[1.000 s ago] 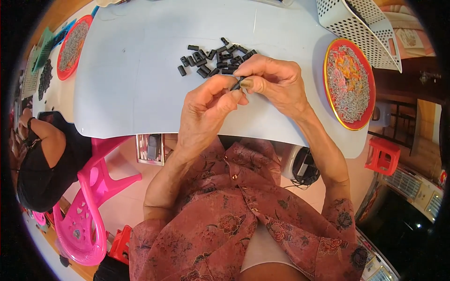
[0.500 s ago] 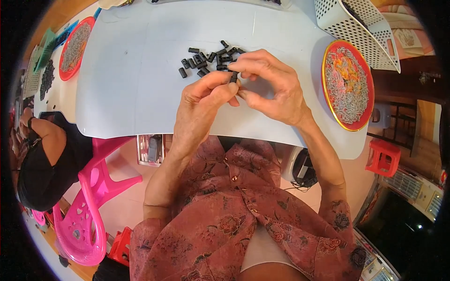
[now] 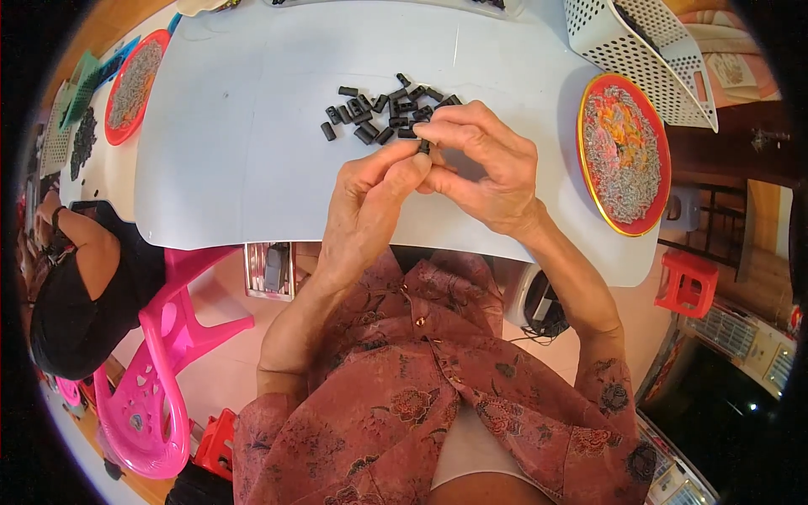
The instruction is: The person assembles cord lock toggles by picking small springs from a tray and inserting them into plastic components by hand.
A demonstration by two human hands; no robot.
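Note:
Both my hands meet above the near part of the white table [image 3: 252, 168]. My left hand [image 3: 370, 194] pinches a small black cord lock [image 3: 424, 146] between thumb and fingertips. The fingers of my right hand [image 3: 492, 168] close around the same piece from the other side, index finger on its upper end and thumb below. My fingertips cover most of it. Just beyond lies a loose pile of similar black cord locks [image 3: 362, 104], short cylinders, some with a hole through the side.
A red gold-rimmed plate [image 3: 582, 168] of small grey metal pieces, seemingly springs, stands at the right beside a white perforated basket [image 3: 581, 34]. Another red plate [image 3: 115, 139] is at far left. A person in black [image 3: 93, 311] sits left, near a pink chair [image 3: 160, 379].
My right hand has shifted slightly and its thumb has come in closer to the left fingertips. The held piece is now more covered. More of the pile's right side shows.

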